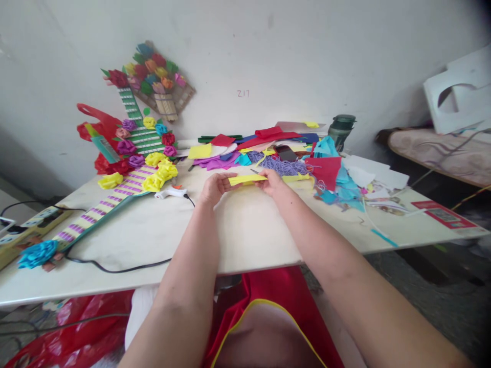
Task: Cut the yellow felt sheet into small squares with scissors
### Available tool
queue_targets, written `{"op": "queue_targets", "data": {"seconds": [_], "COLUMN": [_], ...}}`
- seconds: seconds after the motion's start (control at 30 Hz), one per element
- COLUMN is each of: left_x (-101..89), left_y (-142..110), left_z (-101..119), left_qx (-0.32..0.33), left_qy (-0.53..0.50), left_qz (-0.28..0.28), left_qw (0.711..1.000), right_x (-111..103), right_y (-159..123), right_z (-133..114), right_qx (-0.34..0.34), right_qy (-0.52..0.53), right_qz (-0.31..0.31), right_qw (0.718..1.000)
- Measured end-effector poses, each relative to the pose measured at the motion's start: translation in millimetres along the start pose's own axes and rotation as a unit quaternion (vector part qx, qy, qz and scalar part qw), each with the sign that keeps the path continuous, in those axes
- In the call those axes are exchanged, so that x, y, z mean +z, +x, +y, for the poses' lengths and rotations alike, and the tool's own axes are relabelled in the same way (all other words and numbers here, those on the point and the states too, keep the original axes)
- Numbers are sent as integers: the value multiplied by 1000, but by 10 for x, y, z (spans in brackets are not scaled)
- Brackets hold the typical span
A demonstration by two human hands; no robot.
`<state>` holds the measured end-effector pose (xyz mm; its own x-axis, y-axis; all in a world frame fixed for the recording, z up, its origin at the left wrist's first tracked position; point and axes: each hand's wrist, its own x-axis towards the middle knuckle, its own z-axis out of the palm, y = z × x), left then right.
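A yellow strip of what looks like crepe paper [246, 179] stretches level between my two hands above the table. My left hand [217, 188] is closed on its left end. At the other end, my right hand [270, 182] pinches the strip, and a thin pointed tool, perhaps scissors, shows by those fingers. Another yellow piece [297, 178] lies just right of my right hand. Behind the hands is a heap of purple yarn [282, 165]. A white glue gun [171, 192] rests on the table left of my left hand.
On the left lies a long decorated piece [103, 207] with paper flowers; its black cord crosses the table. A power strip [38, 225] sits at the left edge. Coloured sheets [218, 151], a dark green bottle [341, 130] and blue scraps [345, 186] fill the back and right.
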<state>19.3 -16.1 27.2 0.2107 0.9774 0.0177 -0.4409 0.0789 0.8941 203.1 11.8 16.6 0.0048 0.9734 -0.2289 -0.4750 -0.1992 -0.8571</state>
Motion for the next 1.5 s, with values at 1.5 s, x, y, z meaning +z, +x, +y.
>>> {"op": "queue_targets", "data": {"seconds": [1.5], "left_x": [125], "left_y": [173], "left_z": [-430], "left_qx": [27], "left_qy": [776], "left_qz": [-17], "left_qw": [630], "right_x": [248], "right_y": [133], "right_z": [216], "right_qx": [-113], "right_qy": [-593], "right_qz": [47], "right_qw": [796]}}
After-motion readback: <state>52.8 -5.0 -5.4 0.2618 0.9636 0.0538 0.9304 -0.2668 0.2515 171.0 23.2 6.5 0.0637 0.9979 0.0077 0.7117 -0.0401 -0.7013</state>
